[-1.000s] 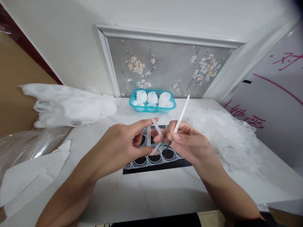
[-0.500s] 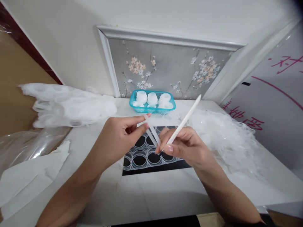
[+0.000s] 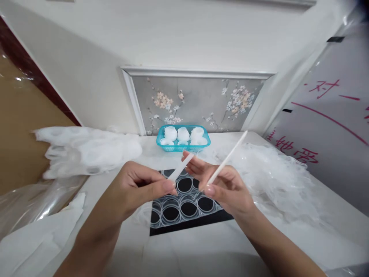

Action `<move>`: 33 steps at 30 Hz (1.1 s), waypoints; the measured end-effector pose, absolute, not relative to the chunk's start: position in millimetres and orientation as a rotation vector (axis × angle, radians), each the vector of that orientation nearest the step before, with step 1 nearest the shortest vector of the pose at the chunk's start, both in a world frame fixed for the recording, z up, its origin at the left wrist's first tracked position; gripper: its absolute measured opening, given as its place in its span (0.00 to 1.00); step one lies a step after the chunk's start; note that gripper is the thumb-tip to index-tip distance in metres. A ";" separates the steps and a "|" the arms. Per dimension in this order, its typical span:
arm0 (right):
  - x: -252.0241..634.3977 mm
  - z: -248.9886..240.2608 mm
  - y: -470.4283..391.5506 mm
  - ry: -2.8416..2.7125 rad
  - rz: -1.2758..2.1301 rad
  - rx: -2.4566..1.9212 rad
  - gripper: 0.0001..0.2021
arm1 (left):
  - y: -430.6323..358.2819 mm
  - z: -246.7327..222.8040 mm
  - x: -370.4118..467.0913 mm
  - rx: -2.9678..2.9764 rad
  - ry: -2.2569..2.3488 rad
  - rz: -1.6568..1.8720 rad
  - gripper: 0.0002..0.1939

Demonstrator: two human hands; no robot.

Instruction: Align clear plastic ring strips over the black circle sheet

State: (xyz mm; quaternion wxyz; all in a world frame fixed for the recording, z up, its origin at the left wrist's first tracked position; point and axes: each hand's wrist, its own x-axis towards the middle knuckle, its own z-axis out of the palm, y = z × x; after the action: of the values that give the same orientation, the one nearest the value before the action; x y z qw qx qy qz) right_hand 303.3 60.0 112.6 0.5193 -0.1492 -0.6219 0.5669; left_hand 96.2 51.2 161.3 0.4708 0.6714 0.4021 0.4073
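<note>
My left hand (image 3: 141,188) pinches a translucent white plastic band (image 3: 181,166), probably a ring seen edge-on, between thumb and fingers. In my right hand (image 3: 227,188) is a slim white pen-like stick (image 3: 229,156), its pointed end up and to the right, its lower end hidden near the fingertips. The right fingers lie close behind the band's upper end; whether they touch it I cannot tell. Beneath both hands are clear round plastic rings (image 3: 179,216) in rows over a black sheet (image 3: 191,227), partly covered by the hands.
A turquoise basket (image 3: 183,147) with stacked white rings stands at the back. Piled white ring-like pieces lie left (image 3: 86,148) and a loose heap of clear rings (image 3: 276,181) right. A white sheet (image 3: 40,231) and clear plastic film (image 3: 52,196) lie at the left edge.
The view has tilted up. My left hand has turned, and the band now slants up to the right. My right fingers have opened out somewhat, with the stick still held.
</note>
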 end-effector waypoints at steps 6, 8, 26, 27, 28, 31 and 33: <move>306.2 121.3 57.8 -1.270 1.510 -0.186 0.02 | 56.2 160.8 92.9 1.905 1.052 0.863 0.15; 305.5 124.4 57.1 -1.219 1.564 -0.120 0.02 | 57.2 160.7 93.6 1.978 1.066 0.815 0.17; 308.8 125.8 53.6 -1.108 1.676 -0.036 0.03 | 62.4 148.3 83.4 2.112 0.985 0.612 0.21; 309.0 125.9 53.3 -1.103 1.686 -0.032 0.04 | 62.9 147.5 82.7 2.114 0.983 0.609 0.21; 309.1 125.9 53.2 -1.103 1.693 -0.026 0.04 | 63.4 146.8 82.3 2.115 0.984 0.605 0.21; 309.0 126.2 53.6 -1.113 1.700 -0.018 0.05 | 63.7 145.5 81.8 2.118 0.991 0.593 0.20; 308.6 126.1 54.5 -1.117 1.698 -0.018 0.05 | 63.4 145.1 81.7 2.118 0.995 0.599 0.20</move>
State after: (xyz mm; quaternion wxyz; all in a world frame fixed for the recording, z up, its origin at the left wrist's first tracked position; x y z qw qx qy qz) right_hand 308.6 54.5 126.1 0.5267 -0.0075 -0.4672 0.7101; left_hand 81.7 63.4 145.1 0.3549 0.8198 0.3850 0.2319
